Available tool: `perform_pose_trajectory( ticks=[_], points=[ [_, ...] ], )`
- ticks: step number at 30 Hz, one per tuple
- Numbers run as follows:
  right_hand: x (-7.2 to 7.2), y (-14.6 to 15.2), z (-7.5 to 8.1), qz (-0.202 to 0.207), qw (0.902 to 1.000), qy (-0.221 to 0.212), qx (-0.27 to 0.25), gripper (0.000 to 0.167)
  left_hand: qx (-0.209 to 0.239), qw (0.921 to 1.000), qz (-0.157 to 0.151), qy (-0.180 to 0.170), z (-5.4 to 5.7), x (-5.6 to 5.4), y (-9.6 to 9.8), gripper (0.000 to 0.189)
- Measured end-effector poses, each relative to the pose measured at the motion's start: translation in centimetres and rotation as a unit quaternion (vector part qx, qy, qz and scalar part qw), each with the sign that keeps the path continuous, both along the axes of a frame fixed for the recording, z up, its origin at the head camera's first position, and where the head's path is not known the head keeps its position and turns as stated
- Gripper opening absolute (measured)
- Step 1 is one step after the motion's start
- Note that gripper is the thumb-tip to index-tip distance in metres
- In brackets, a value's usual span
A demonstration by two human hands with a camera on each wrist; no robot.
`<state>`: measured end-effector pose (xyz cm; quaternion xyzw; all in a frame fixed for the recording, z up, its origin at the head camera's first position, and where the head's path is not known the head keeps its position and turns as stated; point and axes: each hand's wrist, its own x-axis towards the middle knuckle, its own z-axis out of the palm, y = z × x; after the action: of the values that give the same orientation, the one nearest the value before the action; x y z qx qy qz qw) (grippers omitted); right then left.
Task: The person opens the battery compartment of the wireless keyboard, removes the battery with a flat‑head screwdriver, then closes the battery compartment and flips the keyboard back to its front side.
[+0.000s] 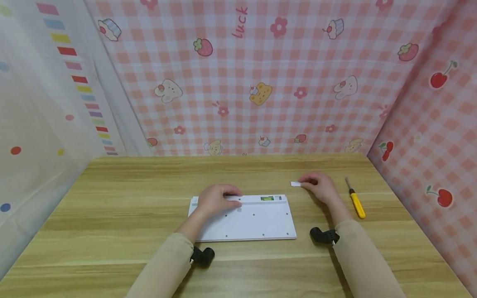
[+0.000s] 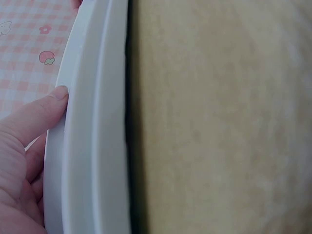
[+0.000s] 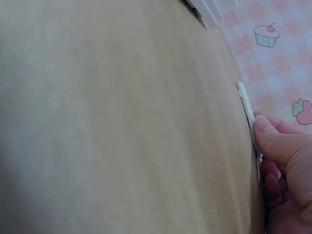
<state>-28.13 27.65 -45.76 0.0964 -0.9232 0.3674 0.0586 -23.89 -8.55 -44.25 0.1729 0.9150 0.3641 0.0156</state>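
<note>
Device (image 1: 246, 225), flat, white, lying on wooden table (image 1: 112, 215); left hand (image 1: 214, 203), grasping device along far side; exposed green battery (image 1: 267, 198); yellow-handled screwdriver (image 1: 356, 203), at right; right hand (image 1: 321, 188), pinching small white piece (image 1: 295, 184); checked cloth (image 1: 238, 66), behind.

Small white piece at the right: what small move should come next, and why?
Perhaps carry the small white piece to the green-and-yellow battery: that sits exposed in the white panel, the right grip pinches the piece, and the left grip holds the panel's far edge.

The flat panel (image 1: 246, 223) looks smooth plastic, the tabletop (image 1: 257, 265) wood-grained.
</note>
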Motion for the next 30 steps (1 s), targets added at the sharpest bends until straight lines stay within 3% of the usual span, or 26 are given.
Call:
perform_pose_trajectory(
  ticks=[5, 11, 19, 22, 30],
  points=[
    [0.5, 0.3, 0.2, -0.006, 0.9995, -0.011, -0.029, 0.022, 0.002, 1.0000, 0.001, -0.006, -0.1, 0.0, 0.0, 0.023],
    [2.5, 1.2, 1.0, -0.028, 0.9968, -0.037, -0.064, 0.039, 0.000, 1.0000, 0.001, -0.005, -0.1, -0.1, 0.0, 0.023],
    [5.4, 3.0, 2.7, 0.002, 0.9930, -0.041, -0.111, 0.048, -0.002, 1.0000, -0.001, 0.000, -0.2, -0.1, -0.1, 0.023],
    [6.6, 3.7, 3.5, 0.003, 0.9946, -0.047, -0.093, 0.051, -0.004, 1.0000, -0.002, 0.001, -0.2, -0.1, -0.1, 0.023],
    [8.9, 5.8, 4.9, 0.004, 0.9977, -0.001, -0.067, 0.055, -0.005, 1.0000, 0.002, -0.003, -0.1, -0.1, 0.0, 0.023]
  ],
)
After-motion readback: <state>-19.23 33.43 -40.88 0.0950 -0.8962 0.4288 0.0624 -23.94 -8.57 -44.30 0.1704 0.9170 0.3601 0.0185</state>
